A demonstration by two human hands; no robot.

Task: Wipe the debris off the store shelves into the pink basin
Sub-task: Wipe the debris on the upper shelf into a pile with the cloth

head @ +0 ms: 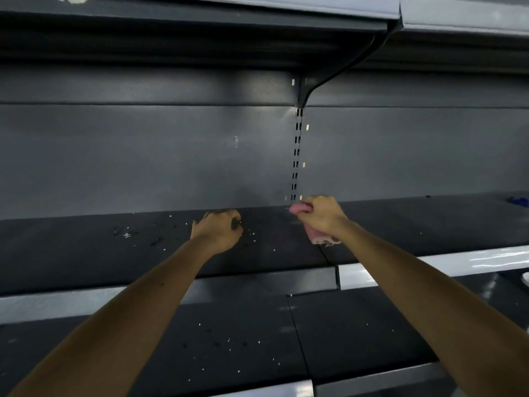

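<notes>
**Shelf wipe in hand; basin not sighted**

Both arms reach onto the dark shelf (71, 253) at mid-frame. The right hand (323, 216) is clenched around a pink cloth (315, 238), bunched so that a wad pokes out past the fingers and a tail hangs below the wrist. The cloth is held at the rear of the shelf, close to the slotted upright (296, 156), probably so that a stroke can begin at the back.

The left hand (217, 230) sits knuckles-up on the shelf surface with its fingers curled under. Whether it pinches a piece or only rakes cannot be told. Debris (127, 234), pale flecks and darker chips, lies to its left and around its fingertips, which suggests that hand is gathering by touch.

More flecks (229, 340) dot the lower shelf (357, 353) in the bottom half of the frame, untouched.

The pink basin is nowhere in view, so the swept material has no visible receptacle. Work appears to be at an early stage.
</notes>
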